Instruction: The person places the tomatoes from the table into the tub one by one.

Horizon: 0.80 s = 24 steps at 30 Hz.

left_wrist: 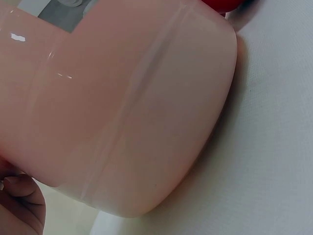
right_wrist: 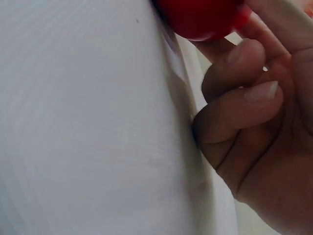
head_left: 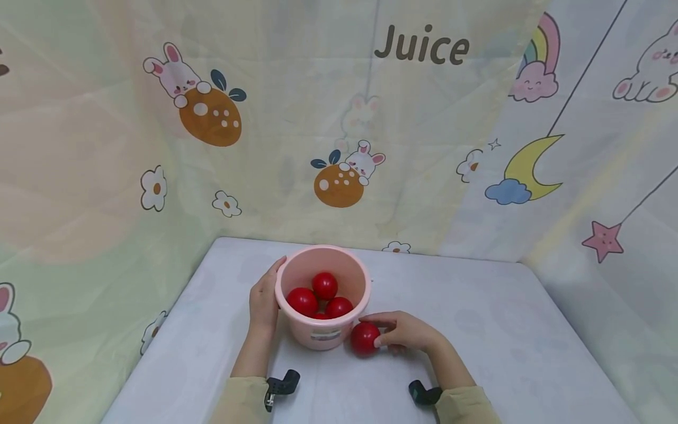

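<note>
A pink bucket (head_left: 324,333) stands upright on the white table, with several red balls (head_left: 325,285) inside it. My left hand (head_left: 263,300) holds the bucket's left side near the rim; its curled fingers (left_wrist: 22,198) show beside the pink wall in the left wrist view. Just right of the bucket, my right hand (head_left: 405,331) pinches another red ball (head_left: 365,338) between thumb and fingers, low at the table surface. Close up in the right wrist view, this ball (right_wrist: 203,17) sits at the top, with the other fingers (right_wrist: 239,110) curled below it.
The white table (head_left: 477,330) reaches back to a printed cloth wall (head_left: 286,118) with bunnies and fruit. More cloth hangs along the left and right sides. Black wrist straps (head_left: 283,383) show at both sleeves.
</note>
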{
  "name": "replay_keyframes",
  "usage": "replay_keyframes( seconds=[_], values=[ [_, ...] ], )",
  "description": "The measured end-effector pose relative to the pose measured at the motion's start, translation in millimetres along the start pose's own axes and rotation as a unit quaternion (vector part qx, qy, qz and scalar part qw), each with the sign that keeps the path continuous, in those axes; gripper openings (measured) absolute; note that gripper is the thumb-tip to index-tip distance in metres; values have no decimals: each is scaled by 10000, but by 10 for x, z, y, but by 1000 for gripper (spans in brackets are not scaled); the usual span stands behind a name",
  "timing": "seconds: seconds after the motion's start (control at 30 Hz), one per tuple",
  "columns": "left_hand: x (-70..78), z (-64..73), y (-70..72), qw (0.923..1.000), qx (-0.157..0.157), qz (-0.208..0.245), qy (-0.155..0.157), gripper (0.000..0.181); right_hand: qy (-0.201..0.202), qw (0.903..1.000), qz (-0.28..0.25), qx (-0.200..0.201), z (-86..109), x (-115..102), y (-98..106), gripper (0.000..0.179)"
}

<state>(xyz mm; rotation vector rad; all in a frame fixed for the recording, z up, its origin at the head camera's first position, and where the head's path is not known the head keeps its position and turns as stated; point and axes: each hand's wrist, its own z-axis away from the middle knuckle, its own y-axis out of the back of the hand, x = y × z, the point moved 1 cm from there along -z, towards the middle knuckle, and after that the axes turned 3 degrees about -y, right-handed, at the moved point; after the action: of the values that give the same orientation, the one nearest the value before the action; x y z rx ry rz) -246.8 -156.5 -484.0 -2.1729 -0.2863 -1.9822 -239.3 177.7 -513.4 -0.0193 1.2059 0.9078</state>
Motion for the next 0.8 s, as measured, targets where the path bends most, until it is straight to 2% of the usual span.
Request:
replay_keyframes(
  seconds=[0.23,0.43,0.8],
  values=[
    [-1,1,0,10000,-13,11,41,47,27,9999,75,126,29,-49,155,56],
    [-2,7,-7,10000,-7,16,-79,51,65,9993,144,337,73,-161,404,59],
    [19,17,-13,9999,43,-27,-93,48,486,9946,533,750,232,-676,1064,64]
  ],
)
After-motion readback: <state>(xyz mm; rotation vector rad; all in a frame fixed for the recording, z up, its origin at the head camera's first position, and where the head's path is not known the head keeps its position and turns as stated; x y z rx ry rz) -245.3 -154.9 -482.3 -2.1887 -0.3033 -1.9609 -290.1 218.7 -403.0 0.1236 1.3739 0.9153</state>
